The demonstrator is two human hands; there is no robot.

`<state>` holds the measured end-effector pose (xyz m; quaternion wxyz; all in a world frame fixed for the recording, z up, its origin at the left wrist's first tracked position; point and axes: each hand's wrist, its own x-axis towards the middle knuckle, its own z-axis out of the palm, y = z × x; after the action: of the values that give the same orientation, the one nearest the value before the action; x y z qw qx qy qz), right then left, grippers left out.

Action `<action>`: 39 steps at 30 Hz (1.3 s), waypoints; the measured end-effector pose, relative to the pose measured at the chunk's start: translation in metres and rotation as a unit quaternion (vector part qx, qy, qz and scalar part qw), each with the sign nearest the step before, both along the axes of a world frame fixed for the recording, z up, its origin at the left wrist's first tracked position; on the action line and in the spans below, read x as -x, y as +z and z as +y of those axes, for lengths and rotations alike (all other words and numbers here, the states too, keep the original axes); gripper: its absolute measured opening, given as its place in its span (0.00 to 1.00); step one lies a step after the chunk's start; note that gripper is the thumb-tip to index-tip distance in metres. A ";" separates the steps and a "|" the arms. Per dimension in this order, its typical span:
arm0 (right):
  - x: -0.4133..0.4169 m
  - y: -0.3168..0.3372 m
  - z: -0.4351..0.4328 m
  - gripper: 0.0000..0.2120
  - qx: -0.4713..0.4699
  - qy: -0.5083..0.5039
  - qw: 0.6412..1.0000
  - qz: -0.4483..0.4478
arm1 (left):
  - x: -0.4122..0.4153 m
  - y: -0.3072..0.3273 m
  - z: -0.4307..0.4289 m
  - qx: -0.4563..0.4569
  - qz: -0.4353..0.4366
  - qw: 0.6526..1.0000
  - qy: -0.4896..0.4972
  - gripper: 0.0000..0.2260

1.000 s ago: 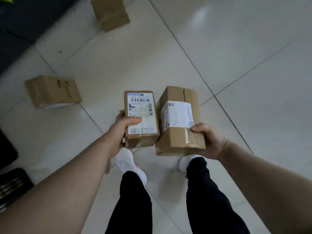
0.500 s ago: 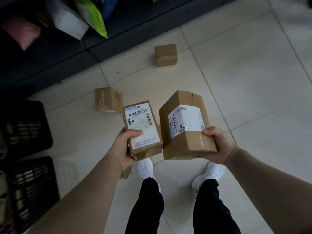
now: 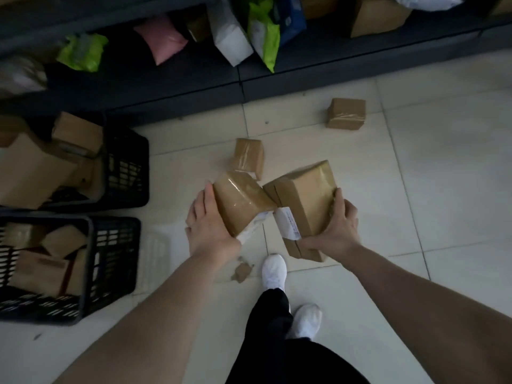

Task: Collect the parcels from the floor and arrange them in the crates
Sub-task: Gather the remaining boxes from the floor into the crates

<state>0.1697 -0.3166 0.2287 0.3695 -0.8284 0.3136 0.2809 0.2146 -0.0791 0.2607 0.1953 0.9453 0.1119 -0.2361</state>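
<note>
My left hand (image 3: 210, 228) grips a small brown parcel (image 3: 241, 202), turned so its white label faces down. My right hand (image 3: 336, 231) grips a larger brown parcel (image 3: 307, 198), also tilted, with its label at the lower edge. The two parcels touch at their inner corners. Two more taped parcels lie on the tiles, one just beyond my hands (image 3: 248, 156) and one farther right (image 3: 346, 113). Two black slatted crates stand at the left, the far crate (image 3: 127, 167) and the near crate (image 3: 110, 261), each holding several brown parcels.
A dark low shelf (image 3: 194, 87) runs along the back, loaded with green, pink, white and blue mail bags and a cardboard box. A scrap of brown tape or card (image 3: 242, 271) lies by my white shoes (image 3: 274, 273). Pale floor tiles stretch to the right.
The view has swung left, bringing the shelf and both crates into sight. Both parcels have been rotated from label-up to label-down and tilted, still held in the same hands.
</note>
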 end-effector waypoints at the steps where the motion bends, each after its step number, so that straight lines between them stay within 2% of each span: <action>1: 0.000 0.001 0.007 0.71 0.007 0.015 1.000 -0.006 | 0.005 0.002 0.006 0.020 0.016 0.999 0.042 0.62; 3: 0.001 0.005 0.020 0.71 -0.025 0.024 0.999 0.009 | 0.020 0.007 0.017 0.098 0.059 0.978 0.173 0.59; 4: 0.004 0.009 0.026 0.70 -0.064 0.014 0.998 0.023 | 0.029 0.012 0.022 0.174 0.078 0.947 0.257 0.53; 6: 0.012 0.016 0.037 0.68 -0.164 -0.014 0.985 0.059 | 0.053 0.023 0.035 0.312 0.117 0.858 0.390 0.38; 7: 0.017 0.020 0.042 0.67 -0.209 -0.020 0.975 0.078 | 0.066 0.028 0.043 0.349 0.139 0.825 0.423 0.32; 9: 0.026 0.029 0.051 0.63 -0.280 -0.008 0.952 0.124 | 0.090 0.037 0.064 0.388 0.185 0.783 0.449 0.26; 11: 0.030 0.033 0.063 0.55 -0.346 0.015 0.922 0.175 | 0.109 0.047 0.085 0.422 0.227 0.742 0.469 0.25; 14: 0.029 0.032 0.094 0.42 -0.439 0.014 0.873 0.212 | 0.123 0.060 0.123 0.445 0.219 0.699 0.516 0.23; 16: 0.025 0.033 0.129 0.37 -0.446 0.023 0.868 0.217 | 0.123 0.059 0.153 0.437 0.195 0.694 0.539 0.19; 21: 0.005 0.035 0.233 0.31 -0.387 0.035 0.902 0.189 | 0.108 0.042 0.231 0.433 0.161 0.674 0.576 0.08; 24: -0.015 0.027 0.311 0.29 -0.341 0.042 0.923 0.176 | 0.098 0.031 0.298 0.426 0.132 0.668 0.595 0.12; 26: -0.028 0.020 0.368 0.27 -0.323 0.062 0.926 0.184 | 0.096 0.029 0.349 0.433 0.112 0.650 0.614 0.11; 30: -0.049 0.015 0.510 0.27 -0.338 0.098 0.919 0.179 | 0.095 0.039 0.472 0.390 0.090 0.638 0.658 0.07; 34: -0.066 0.016 0.642 0.31 -0.384 0.133 0.900 0.158 | 0.087 0.045 0.585 0.349 0.012 0.624 0.699 0.12; 36: -0.072 0.017 0.690 0.34 -0.375 0.157 0.901 0.148 | 0.078 0.040 0.630 0.286 -0.022 0.638 0.714 0.18; 38: -0.077 0.016 0.717 0.28 -0.337 0.162 0.917 0.138 | 0.071 0.031 0.659 0.204 0.014 0.662 0.721 0.21; 39: -0.079 0.013 0.723 0.24 -0.314 0.162 0.926 0.130 | 0.068 0.027 0.665 0.197 0.042 0.671 0.714 0.19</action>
<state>0.2484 0.4061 0.2417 0.5163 -0.6656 0.1161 0.5262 0.1469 0.5858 0.2881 0.4806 0.5060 0.7116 -0.0812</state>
